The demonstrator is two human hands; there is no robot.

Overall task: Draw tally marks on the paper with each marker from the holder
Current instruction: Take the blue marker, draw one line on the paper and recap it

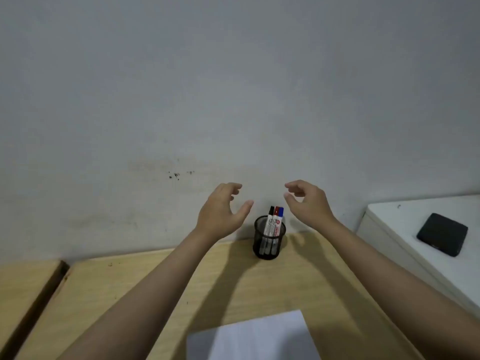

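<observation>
A black mesh holder (269, 245) stands at the back of the wooden desk, against the wall. Three markers stick up from it: a black-capped marker (271, 211), a red-capped marker (276, 211) and a blue-capped marker (281, 211). A white sheet of paper (255, 336) lies at the near edge of the desk. My left hand (220, 213) hovers above and left of the holder, fingers spread and empty. My right hand (307, 201) hovers above and right of it, fingers loosely curled apart, holding nothing.
The wooden desk (109, 294) has a dark gap (39, 305) on its left side. A white cabinet (415, 240) stands to the right with a black flat object (441, 234) on top. A grey wall rises directly behind the holder.
</observation>
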